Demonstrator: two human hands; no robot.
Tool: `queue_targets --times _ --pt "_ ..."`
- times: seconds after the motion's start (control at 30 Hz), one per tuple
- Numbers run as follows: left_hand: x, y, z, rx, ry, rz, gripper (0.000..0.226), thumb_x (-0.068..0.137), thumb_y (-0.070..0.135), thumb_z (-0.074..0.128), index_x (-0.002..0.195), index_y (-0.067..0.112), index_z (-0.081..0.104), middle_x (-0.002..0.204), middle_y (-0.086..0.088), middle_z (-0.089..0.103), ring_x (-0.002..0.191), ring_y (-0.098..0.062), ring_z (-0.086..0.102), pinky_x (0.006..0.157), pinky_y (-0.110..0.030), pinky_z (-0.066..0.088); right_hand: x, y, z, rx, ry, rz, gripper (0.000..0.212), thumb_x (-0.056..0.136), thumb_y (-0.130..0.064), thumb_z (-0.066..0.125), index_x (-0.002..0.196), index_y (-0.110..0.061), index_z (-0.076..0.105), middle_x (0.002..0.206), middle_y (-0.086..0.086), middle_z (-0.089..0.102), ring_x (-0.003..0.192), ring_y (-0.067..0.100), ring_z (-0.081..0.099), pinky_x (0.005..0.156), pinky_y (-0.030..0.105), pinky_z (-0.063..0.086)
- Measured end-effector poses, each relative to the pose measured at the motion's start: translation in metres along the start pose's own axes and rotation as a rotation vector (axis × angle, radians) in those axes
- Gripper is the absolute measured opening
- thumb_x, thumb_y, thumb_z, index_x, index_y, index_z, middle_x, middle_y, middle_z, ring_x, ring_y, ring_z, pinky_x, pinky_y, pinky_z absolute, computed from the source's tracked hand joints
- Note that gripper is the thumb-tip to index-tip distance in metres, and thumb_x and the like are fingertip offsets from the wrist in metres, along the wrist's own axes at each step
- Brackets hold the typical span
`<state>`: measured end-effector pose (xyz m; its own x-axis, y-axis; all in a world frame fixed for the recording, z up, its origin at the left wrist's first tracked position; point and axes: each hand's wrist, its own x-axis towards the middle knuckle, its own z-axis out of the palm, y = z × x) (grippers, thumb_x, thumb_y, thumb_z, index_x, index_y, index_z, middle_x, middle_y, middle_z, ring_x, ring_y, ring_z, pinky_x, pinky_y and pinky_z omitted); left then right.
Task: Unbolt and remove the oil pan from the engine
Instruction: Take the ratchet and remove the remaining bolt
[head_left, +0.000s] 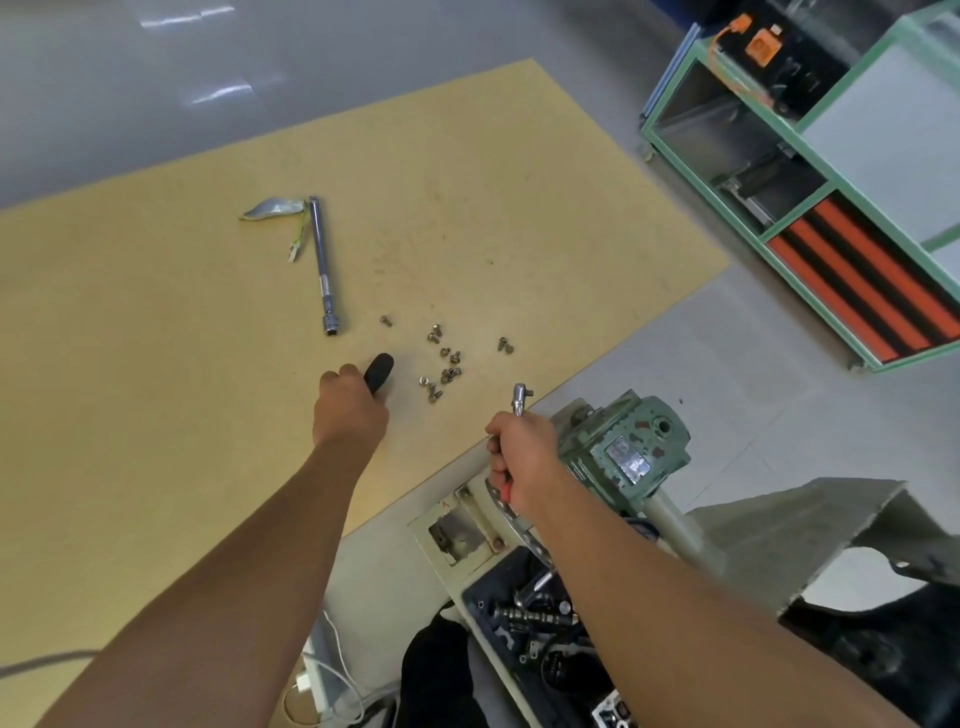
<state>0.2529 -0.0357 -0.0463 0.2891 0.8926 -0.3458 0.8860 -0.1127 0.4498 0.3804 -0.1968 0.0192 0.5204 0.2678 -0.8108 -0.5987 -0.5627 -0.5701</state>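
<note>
At the upper left of the frame a long grey metal extension bar with a socket on its end (322, 270) lies on the tan fibreboard sheet (156, 312), well apart from your hands. Your left hand (352, 405), just left of centre, has its fingers curled round a black rubbery handle (378, 372), the arm stretched forward and low over the board. Right of it, the loose cluster of small steel bolts (441, 364) sits close by; sweep that handle sideways and you could scatter them, and any that roll off the board will be hard to find. Further right, your right hand (519, 462) is clamped on a chrome ratchet wrench with a red grip (519, 402), head pointing up, wrist cocked above the green painted engine (618, 452). With both hands full you have nothing free for the pan. I cannot tell which part is the oil pan: below your right forearm the casing already looks open, dark internals showing (a shaft and gears), and the grey sheet-metal piece (810, 525) at lower right may be it
</note>
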Motion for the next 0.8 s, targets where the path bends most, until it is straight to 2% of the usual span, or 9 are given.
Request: queue_targets --times 0.17,0.27,0.43,0.5,0.57,0.63,0.67,0.73,0.8 --pt "0.001 0.0 0.0 -0.102 0.039 -0.131 0.033 0.095 0.01 0.068 0.118 -0.003 0.048 0.109 -0.027 0.06 0.094 -0.046 0.065 0.063 -0.043 0.049 -0.011 -0.002 -0.02 0.046 0.021 -0.041 0.008 0.088 -0.007 0.058 0.09 -0.012 0.053 0.058 0.001 0.049 0.04 0.013 0.033 0.043 0.025 0.024" --pt "0.001 -0.002 -0.001 -0.078 0.012 -0.189 0.033 0.097 0.012 0.065 0.121 -0.006 0.054 0.114 -0.029 0.063 0.098 -0.047 0.067 0.068 -0.045 0.055 -0.019 -0.002 -0.03 0.072 0.026 -0.047 0.007 0.09 -0.006 0.058 0.09 -0.012 0.054 0.059 0.003 0.049 0.041 0.014 0.033 0.041 0.026 0.025" --pt "-0.006 -0.005 -0.003 0.047 -0.051 -0.15 0.035 0.102 0.018 0.059 0.127 -0.006 0.058 0.124 -0.024 0.052 0.099 -0.042 0.064 0.075 -0.044 0.05 -0.038 -0.003 -0.041 0.088 0.015 -0.074 0.005 0.094 -0.012 0.06 0.093 -0.011 0.055 0.062 0.004 0.051 0.041 0.014 0.035 0.04 0.026 0.027" --pt "-0.014 0.0 -0.007 0.036 -0.024 -0.061 0.031 0.103 0.016 0.058 0.122 -0.007 0.06 0.123 -0.024 0.05 0.094 -0.041 0.061 0.075 -0.043 0.047 -0.052 -0.005 -0.047 0.145 -0.006 -0.094 0.019 0.099 -0.027 0.06 0.087 -0.013 0.056 0.06 0.004 0.052 0.04 0.015 0.035 0.037 0.025 0.029" --pt "-0.034 0.026 -0.015 -0.126 0.051 0.096 0.025 0.102 0.017 0.062 0.106 -0.008 0.064 0.111 -0.025 0.057 0.087 -0.04 0.059 0.072 -0.04 0.041 -0.07 -0.011 -0.056 0.249 -0.048 -0.135 0.04 0.103 -0.046 0.056 0.074 -0.017 0.054 0.06 0.004 0.053 0.041 0.016 0.036 0.038 0.025 0.03" --pt "-0.065 0.078 -0.028 -0.45 0.049 0.196 0.026 0.102 0.021 0.063 0.091 -0.003 0.063 0.088 -0.016 0.063 0.08 -0.036 0.061 0.068 -0.039 0.04 -0.092 -0.02 -0.069 0.305 -0.074 -0.19 0.052 0.103 -0.06 0.048 0.072 -0.019 0.054 0.061 0.004 0.055 0.042 0.017 0.039 0.04 0.026 0.032" --pt "-0.085 0.108 -0.037 -0.634 -0.013 0.223 0.028 0.102 0.023 0.062 0.087 0.0 0.064 0.076 -0.007 0.064 0.072 -0.028 0.061 0.065 -0.038 0.042 -0.105 -0.024 -0.078 0.317 -0.074 -0.227 0.056 0.103 -0.063 0.043 0.073 -0.018 0.055 0.061 0.005 0.055 0.042 0.017 0.04 0.04 0.027 0.033" --pt "-0.129 0.17 -0.056 -0.92 -0.191 0.328 0.031 0.102 0.027 0.06 0.082 0.005 0.067 0.059 0.006 0.059 0.051 -0.013 0.05 0.055 -0.032 0.038 -0.133 -0.033 -0.103 0.345 -0.067 -0.336 0.06 0.102 -0.065 0.041 0.074 -0.016 0.06 0.06 0.006 0.054 0.042 0.019 0.043 0.042 0.028 0.037" --pt "-0.177 0.221 -0.075 -1.122 -0.412 0.457 0.026 0.099 0.029 0.061 0.08 0.015 0.069 0.061 0.001 0.058 0.044 -0.013 0.037 0.046 -0.025 0.032 -0.165 -0.041 -0.138 0.41 -0.074 -0.467 0.056 0.1 -0.061 0.05 0.078 -0.013 0.069 0.062 0.009 0.055 0.044 0.02 0.045 0.045 0.029 0.039"
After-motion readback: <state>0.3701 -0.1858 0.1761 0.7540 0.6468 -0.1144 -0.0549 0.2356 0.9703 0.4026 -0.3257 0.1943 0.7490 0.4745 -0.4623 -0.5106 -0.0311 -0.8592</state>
